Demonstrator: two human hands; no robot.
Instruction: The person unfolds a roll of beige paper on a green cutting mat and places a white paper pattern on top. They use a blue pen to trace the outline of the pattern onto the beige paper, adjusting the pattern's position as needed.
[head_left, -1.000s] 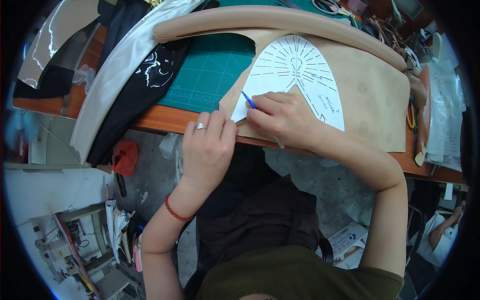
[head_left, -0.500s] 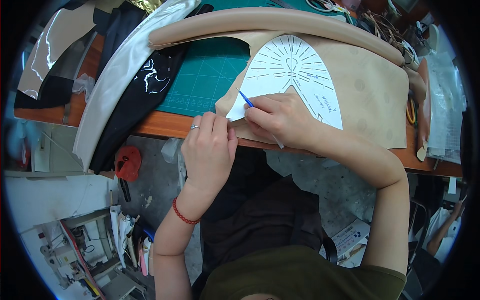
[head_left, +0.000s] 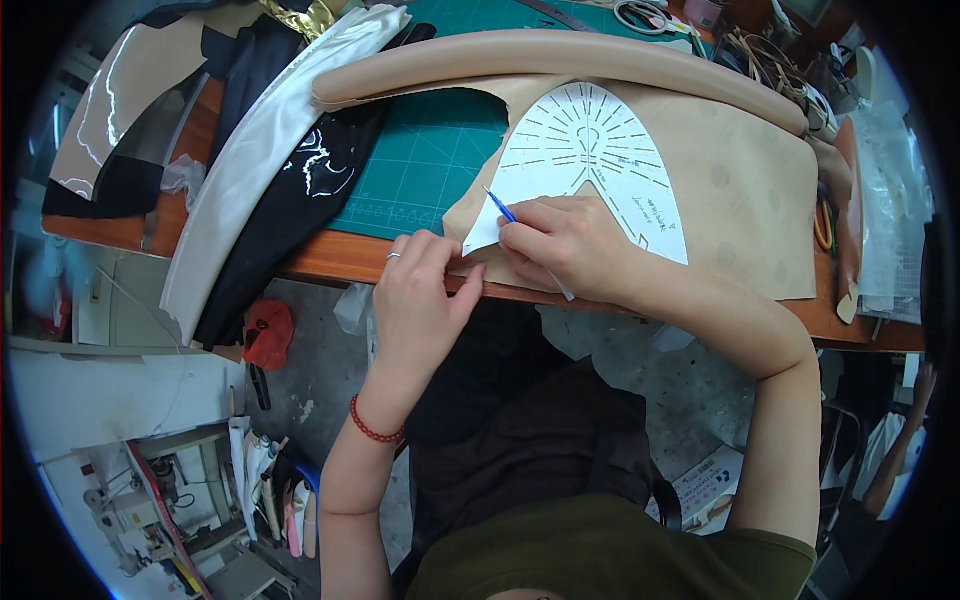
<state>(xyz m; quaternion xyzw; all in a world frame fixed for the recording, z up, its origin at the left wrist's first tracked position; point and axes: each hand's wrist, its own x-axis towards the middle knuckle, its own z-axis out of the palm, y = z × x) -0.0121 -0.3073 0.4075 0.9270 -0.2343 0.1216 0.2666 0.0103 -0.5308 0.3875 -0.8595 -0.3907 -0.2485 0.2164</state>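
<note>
Wide tan sheet, smooth, leather-like [head_left: 745,190]: biggest piece, lies flat on the brown wooden table [head_left: 355,257], covers part of the green gridded cutting mat [head_left: 430,150], near edge about at the table edge. Reads soft, floppy, moderate weight; would sag or stretch if lifted by one corner, so take it at two spread points or press it flat

Long tan roll of similar material [head_left: 570,52]: arcs along the sheet's far side; can't tell if it's one piece with it. Probably the heaviest bit; support mid-length, don't pull an end

White paper arch-shaped template with black dashes [head_left: 540,170]: on top of the sheet, pointed lower-left corner between the hands. Light, thin, likely stiffer than the sheet but easy to crease, and could slide. Hold with flat fingertips well inside the outline; the narrow corner is the weak spot

Left hand [head_left: 415,300]: at that corner, thumb apart from fingers; can't tell whether it pinches anything, contact hidden

Right hand [head_left: 565,240]: narrow grip, closed round the slim blue pen-like tool [head_left: 503,208], thin end pointing far-left over the template. Light, rigid, fine point likely fragile; hold by the barrel
</note>
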